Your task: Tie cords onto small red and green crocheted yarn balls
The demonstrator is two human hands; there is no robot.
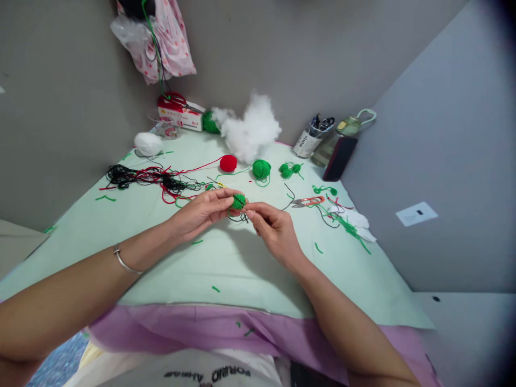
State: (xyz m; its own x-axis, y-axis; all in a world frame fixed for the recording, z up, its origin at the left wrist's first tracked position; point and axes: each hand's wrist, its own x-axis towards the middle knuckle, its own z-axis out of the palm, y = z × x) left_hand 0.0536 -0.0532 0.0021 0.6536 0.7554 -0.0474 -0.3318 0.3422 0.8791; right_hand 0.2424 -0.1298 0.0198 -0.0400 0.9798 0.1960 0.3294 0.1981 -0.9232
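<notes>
My left hand [215, 207] is closed around a small green crocheted piece [239, 201], with its thumb and fingertips on the sides. A dark strand of yarn lies across the face of the piece. Beside it, the thumb and index finger of my right hand [272, 226] pinch together at its lower right edge. Whatever sits in that pinch is too small to make out. Dark yarn [238, 217] hangs just under the piece. Beyond my hands lie a green yarn ball [262, 170] and a red yarn ball [228, 163].
A tangle of black and red yarn [161, 179] lies at the left. Orange thread snips [309, 201] rest at the right, near green scraps. White stuffing [252, 129], a pen cup [309, 141], a bottle [327, 146] and a phone [341, 158] stand toward the back.
</notes>
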